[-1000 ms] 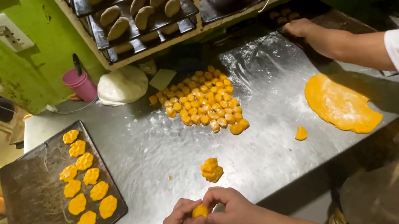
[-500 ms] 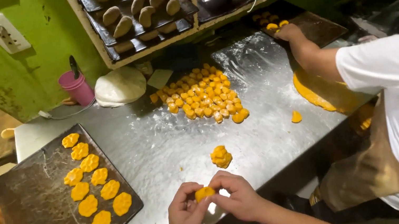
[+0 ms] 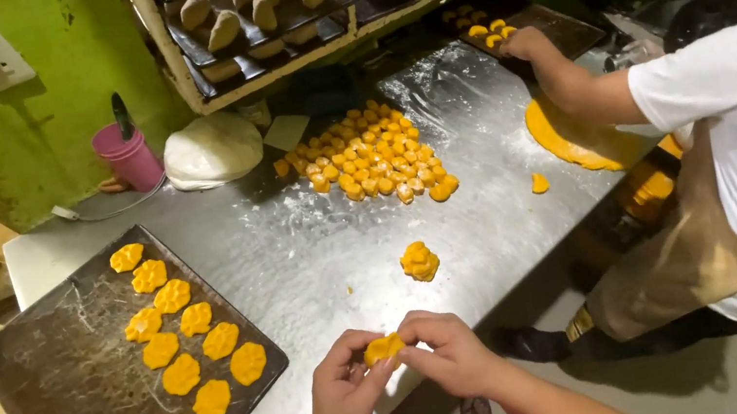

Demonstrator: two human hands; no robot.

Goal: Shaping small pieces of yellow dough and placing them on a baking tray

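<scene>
My left hand (image 3: 345,400) and right hand (image 3: 451,352) meet at the near edge of the steel table (image 3: 317,254), fingers curled, pinching one small orange dough piece (image 3: 383,348) between thumbs and fingertips. Both wrists angle inward, palms facing each other.

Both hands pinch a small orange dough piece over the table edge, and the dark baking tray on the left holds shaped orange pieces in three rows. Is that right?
Not quite. The head view shows the shaped orange pieces on the dark baking tray in two rows, not three. The left hand and right hand do pinch a small orange dough piece.
</scene>
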